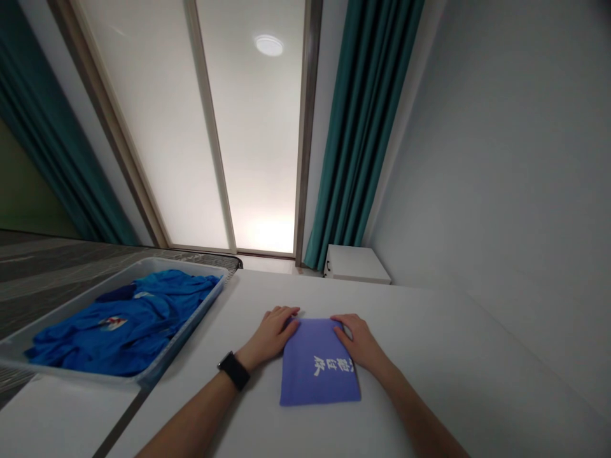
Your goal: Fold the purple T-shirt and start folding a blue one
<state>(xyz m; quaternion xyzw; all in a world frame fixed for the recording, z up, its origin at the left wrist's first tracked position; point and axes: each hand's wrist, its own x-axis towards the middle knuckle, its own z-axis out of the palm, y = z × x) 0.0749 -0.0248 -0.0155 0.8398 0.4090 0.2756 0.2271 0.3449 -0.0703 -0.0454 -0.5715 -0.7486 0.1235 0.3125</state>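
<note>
A folded purple shirt (310,381) with white lettering lies flat on the white table in front of me. My left hand (273,334) is at its far left corner, thumb on the cloth and fingertips at the edge, closed on that corner. A dark smartwatch (233,371) is on my left wrist. At the far right corner, my right hand (359,342) has its thumb on top of the cloth and its fingers along the far edge, closed on it. The fingertips' undersides are hidden.
A translucent plastic bin (143,380) with crumpled blue shirts (143,318) stands to the left, across a gap between surfaces. A low white cabinet (358,262) stands beyond the table (429,356). Teal curtains (363,127) flank frosted sliding doors (258,140); a wall (515,159) rises at right.
</note>
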